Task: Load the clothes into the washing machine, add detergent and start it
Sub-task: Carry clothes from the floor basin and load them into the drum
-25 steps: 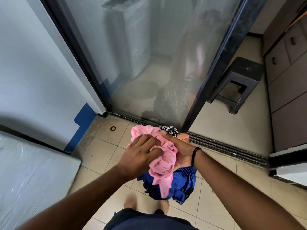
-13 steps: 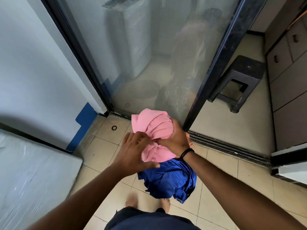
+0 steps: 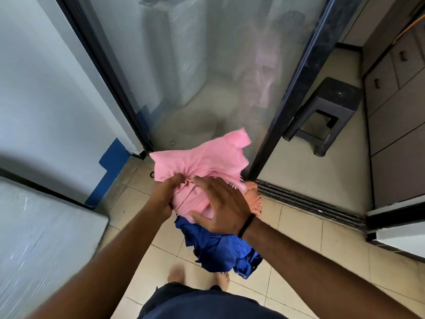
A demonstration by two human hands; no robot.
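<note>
A person stands barefoot on a tiled floor (image 3: pixel 296 229), holding a bundle of clothes in front of the body. The left hand (image 3: pixel 164 196) grips the left side of the pink garment (image 3: pixel 207 162), its fingers curled into the cloth. The right hand (image 3: pixel 224 206), with a black band (image 3: pixel 246 225) on the wrist, lies over the near right part of the same garment, fingers spread and fairly straight, thumb tucked under the pink cloth. A blue garment (image 3: pixel 220 249) hangs below the pink one, just under the right wrist, and a peach-coloured cloth (image 3: pixel 254 198) shows at the right of the bundle. Beyond the bundle stands a sliding glass door (image 3: pixel 207 77) with a dark frame (image 3: pixel 296 88); through the misted glass a tall pale appliance (image 3: pixel 174 54) is dimly visible, its kind not clear. To the right of the frame, a dark plastic stool (image 3: pixel 331 109) stands on the floor, near grey cabinet fronts (image 3: pixel 395 125) at the right edge.
</note>
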